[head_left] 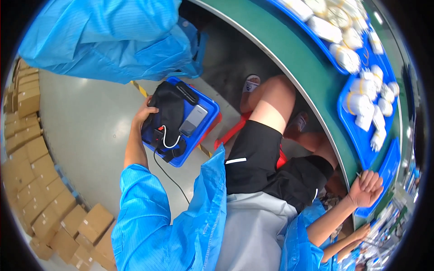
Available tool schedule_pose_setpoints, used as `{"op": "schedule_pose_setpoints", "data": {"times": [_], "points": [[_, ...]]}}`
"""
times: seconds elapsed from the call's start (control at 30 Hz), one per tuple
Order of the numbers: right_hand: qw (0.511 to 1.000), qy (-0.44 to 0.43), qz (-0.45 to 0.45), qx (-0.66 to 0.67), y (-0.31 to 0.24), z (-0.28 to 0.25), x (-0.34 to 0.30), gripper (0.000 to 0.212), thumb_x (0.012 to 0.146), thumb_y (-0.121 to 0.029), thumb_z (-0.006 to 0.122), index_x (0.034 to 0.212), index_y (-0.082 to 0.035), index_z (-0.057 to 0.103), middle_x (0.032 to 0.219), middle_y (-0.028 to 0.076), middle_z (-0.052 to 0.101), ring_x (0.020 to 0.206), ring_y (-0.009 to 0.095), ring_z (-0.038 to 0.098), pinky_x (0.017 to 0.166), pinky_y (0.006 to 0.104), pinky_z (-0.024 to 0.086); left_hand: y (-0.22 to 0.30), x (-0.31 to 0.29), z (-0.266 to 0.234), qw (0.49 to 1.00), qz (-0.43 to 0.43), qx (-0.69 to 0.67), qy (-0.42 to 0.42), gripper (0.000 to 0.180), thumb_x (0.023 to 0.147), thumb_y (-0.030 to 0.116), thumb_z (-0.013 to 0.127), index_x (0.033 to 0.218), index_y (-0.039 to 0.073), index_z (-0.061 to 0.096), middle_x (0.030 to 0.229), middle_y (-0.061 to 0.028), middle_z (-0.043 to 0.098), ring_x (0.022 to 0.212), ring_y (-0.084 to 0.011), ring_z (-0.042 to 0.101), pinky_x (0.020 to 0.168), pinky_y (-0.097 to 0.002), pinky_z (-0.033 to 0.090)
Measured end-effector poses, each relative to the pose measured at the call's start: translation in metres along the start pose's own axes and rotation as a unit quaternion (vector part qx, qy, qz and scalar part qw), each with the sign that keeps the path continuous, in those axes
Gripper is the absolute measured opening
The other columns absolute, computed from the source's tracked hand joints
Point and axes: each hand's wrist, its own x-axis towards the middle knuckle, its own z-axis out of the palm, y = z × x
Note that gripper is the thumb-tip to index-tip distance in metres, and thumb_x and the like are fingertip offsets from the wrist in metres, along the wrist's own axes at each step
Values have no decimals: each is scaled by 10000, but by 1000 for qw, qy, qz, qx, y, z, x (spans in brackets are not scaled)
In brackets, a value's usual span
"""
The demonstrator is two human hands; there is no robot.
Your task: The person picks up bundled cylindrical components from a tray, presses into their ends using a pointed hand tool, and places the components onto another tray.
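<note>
My left hand (145, 112) grips the edge of a black fabric pouch (165, 106), its thumb lying on top. The pouch rests in a blue plastic tray (212, 106). Beside it in the tray lies a grey power bank (195, 118), with a white cable (166, 140) looping from its lower end. On the right, my right hand (366, 189) is closed at the edge of the green worktable, in front of a blue tray (389, 165). A thin tip shows by its fingers; what it is, I cannot make out.
Blue trays of white bundled cables (359, 104) stand on the green worktable (312, 86). A blue-covered object (108, 40) is at upper left. Cardboard boxes (49, 203) line the far left. A red stool (233, 132) is under me. Another person's hand (361, 232) is at lower right.
</note>
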Motion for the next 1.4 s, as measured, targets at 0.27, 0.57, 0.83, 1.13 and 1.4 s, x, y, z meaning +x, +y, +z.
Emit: {"op": "schedule_pose_setpoints", "data": {"times": [0.27, 0.57, 0.83, 1.13, 1.4], "points": [[1000, 4, -18, 13, 11, 2, 1, 347, 1008, -277, 510, 706, -143, 405, 581, -26, 383, 507, 95, 330, 533, 282, 249, 2, 4, -20, 987, -103, 124, -13, 694, 672, 173, 665, 1331, -6, 540, 1156, -127, 660, 1044, -256, 624, 950, -369, 473], [993, 61, -50, 88, 19, -6, -2, 375, 998, -285, 467, 672, -138, 353, 556, -2, 336, 509, 122, 294, 526, 305, 269, 187, -110, 161, 807, 249, 513, 156, 420, 861, 213, 667, 1217, 4, 587, 1228, -205, 599, 1155, -384, 561, 1003, -442, 439], [989, 78, -72, 106, 21, -4, -6, 387, 988, -320, 489, 677, -121, 371, 548, -1, 363, 494, 122, 300, 530, 301, 267, 203, -126, 442, 670, 392, 463, -428, 439, 814, 83, 623, 1251, 50, 595, 1205, -181, 627, 1154, -362, 581, 950, -443, 500], [987, 130, -78, 61, 17, 7, -18, 372, 951, -241, 563, 655, -85, 403, 563, 29, 420, 491, 150, 326, 505, 331, 233, 172, -60, 548, 348, 271, 656, -612, 473, 640, 282, 747, 1006, -14, 709, 1028, -214, 692, 1054, -310, 636, 930, -447, 482], [983, 172, -59, 4, 1, 7, -16, 450, 942, -276, 595, 597, -74, 388, 523, 25, 420, 445, 161, 346, 467, 336, 229, 172, -19, 559, 353, 131, 687, -622, 435, 639, 286, 746, 972, 6, 721, 996, -200, 698, 1012, -303, 645, 901, -454, 487]]}}
